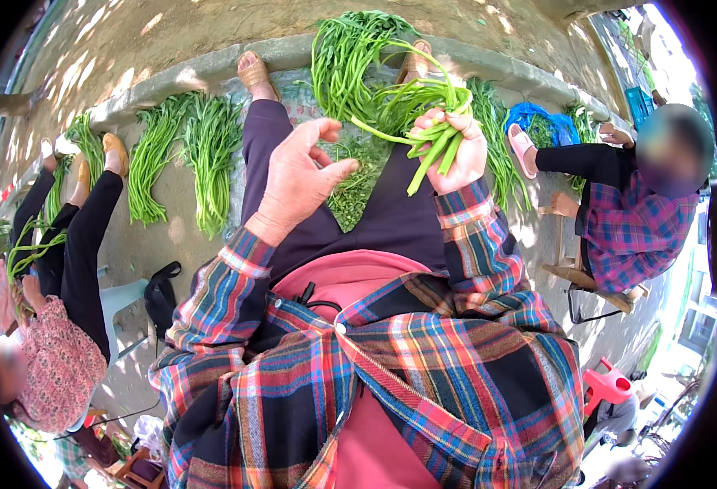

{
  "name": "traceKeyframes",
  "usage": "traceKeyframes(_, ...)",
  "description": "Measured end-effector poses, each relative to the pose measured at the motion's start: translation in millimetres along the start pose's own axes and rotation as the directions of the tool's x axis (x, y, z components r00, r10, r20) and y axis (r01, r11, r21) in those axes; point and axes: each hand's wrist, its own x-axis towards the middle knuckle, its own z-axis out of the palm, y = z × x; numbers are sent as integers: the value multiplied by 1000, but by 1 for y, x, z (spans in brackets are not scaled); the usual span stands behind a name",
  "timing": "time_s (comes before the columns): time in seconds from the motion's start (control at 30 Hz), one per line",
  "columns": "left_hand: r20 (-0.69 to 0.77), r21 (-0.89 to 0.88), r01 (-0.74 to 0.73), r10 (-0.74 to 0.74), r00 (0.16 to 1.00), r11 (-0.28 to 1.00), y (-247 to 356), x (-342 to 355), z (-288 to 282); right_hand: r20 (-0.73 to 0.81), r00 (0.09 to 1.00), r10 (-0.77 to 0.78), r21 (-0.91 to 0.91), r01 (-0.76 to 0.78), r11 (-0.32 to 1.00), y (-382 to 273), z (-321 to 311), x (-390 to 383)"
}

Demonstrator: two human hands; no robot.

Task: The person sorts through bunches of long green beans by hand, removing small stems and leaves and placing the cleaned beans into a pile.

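Note:
My right hand (466, 155) is closed around the cut ends of a bunch of long green leafy stalks (350, 73), which look like water spinach. The stalks bend over to the left, and their leafy tops hang beyond my knees. Just left of the bunch, my left hand (297, 175) is raised with thumb and fingers apart and nothing visible between them. Below the hands, between my thighs, lies a heap of loose green leaves and bits (354, 191).
More stalk bundles lie on the ground at left (161, 159) and right (495, 147). Seated people flank me; the right one is beside a blue plastic bag (547, 114). A low curb (187, 79) runs ahead. A black bag (161, 297) hangs at left, near a pale stool (122, 297).

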Motion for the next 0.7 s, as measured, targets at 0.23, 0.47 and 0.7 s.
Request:
traceKeyframes(0.23, 37, 181, -330, 329, 944, 926, 20, 11, -8, -19, 999, -40, -44, 39, 998, 14, 2, 1)
traceKeyframes(0.47, 141, 262, -326, 299, 944, 908, 9, 8, -14, -37, 998, -42, -73, 39, 997, 12, -3, 0)
traceKeyframes(0.7, 54, 376, -346, 352, 934, 860, 0, 6, -11, -78, 997, -21, -114, 12, 993, 6, -1, 0)
